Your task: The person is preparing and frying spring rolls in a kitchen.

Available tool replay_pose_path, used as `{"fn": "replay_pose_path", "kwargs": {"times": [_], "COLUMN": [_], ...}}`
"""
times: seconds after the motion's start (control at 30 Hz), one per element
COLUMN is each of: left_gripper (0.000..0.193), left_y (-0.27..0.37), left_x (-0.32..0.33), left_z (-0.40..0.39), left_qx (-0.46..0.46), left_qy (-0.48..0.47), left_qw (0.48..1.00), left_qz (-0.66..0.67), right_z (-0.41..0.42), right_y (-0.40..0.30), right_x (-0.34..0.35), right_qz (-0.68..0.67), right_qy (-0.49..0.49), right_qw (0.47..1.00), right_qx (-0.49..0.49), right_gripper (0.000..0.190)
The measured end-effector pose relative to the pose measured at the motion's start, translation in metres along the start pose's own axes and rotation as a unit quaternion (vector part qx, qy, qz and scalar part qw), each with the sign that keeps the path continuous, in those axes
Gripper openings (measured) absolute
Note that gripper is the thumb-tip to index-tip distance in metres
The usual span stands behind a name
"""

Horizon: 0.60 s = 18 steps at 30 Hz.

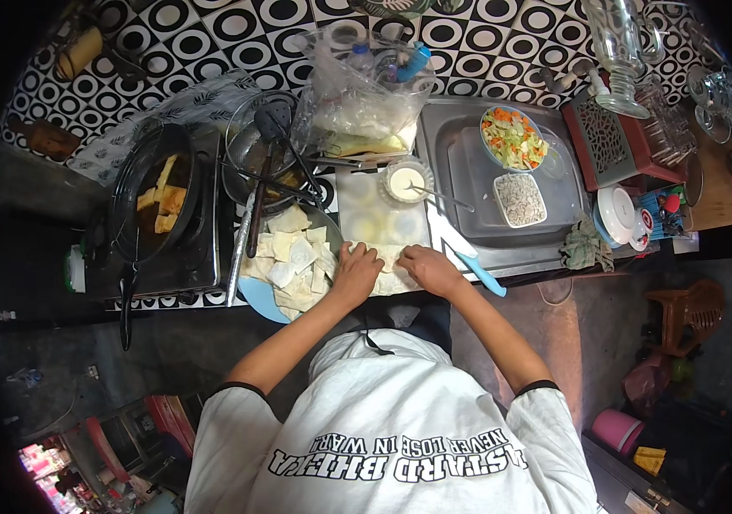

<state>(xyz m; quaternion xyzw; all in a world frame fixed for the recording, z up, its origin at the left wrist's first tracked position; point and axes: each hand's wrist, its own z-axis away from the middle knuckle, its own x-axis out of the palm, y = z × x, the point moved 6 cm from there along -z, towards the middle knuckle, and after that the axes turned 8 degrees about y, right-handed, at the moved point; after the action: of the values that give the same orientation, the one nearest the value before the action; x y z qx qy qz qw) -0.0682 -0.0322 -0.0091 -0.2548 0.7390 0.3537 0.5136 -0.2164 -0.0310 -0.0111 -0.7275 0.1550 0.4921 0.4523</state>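
Observation:
My left hand (pixel 358 272) and my right hand (pixel 431 269) rest at the counter's near edge, fingers curled onto the far edge of a pale, thin wrapper sheet (pixel 393 281). Their fingertips partly hide it. Beyond them lies a whitish translucent board or sheet (pixel 366 212). A glass bowl of creamy liquid (pixel 406 182) with a spoon (pixel 443 196) stands at its far right corner. Left of my left hand, several folded pale wrapper parcels (pixel 295 260) are heaped on a light blue plate (pixel 257 298). A knife with a blue handle (pixel 483 276) lies to the right.
On the stove, a black frying pan (pixel 176 148) holds browned pieces in oil. Utensils lie across a wire strainer (pixel 260 138). A clear plastic bag (pixel 366 103) stands behind. In the sink (pixel 469 205) are a bowl of chopped vegetables (pixel 512 140) and a white tub of pale bits (pixel 520 200).

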Motion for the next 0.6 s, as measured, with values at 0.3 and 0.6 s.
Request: {"fn": "replay_pose_path", "kwargs": {"times": [0.3, 0.6], "left_gripper": [0.014, 0.016], "left_y": [0.003, 0.004], "left_x": [-0.001, 0.003], "left_z": [0.001, 0.005], "left_qx": [0.002, -0.009], "left_qy": [-0.001, -0.021], "left_qw": [1.0, 0.999], "left_qz": [-0.012, -0.026], "right_z": [0.0, 0.0], "right_y": [0.002, -0.011], "right_x": [0.007, -0.005], "right_qz": [0.045, 0.013], "right_qy": [-0.039, -0.022], "right_qw": [0.998, 0.999], "right_qx": [-0.021, -0.025], "right_gripper": [0.024, 0.026]}}
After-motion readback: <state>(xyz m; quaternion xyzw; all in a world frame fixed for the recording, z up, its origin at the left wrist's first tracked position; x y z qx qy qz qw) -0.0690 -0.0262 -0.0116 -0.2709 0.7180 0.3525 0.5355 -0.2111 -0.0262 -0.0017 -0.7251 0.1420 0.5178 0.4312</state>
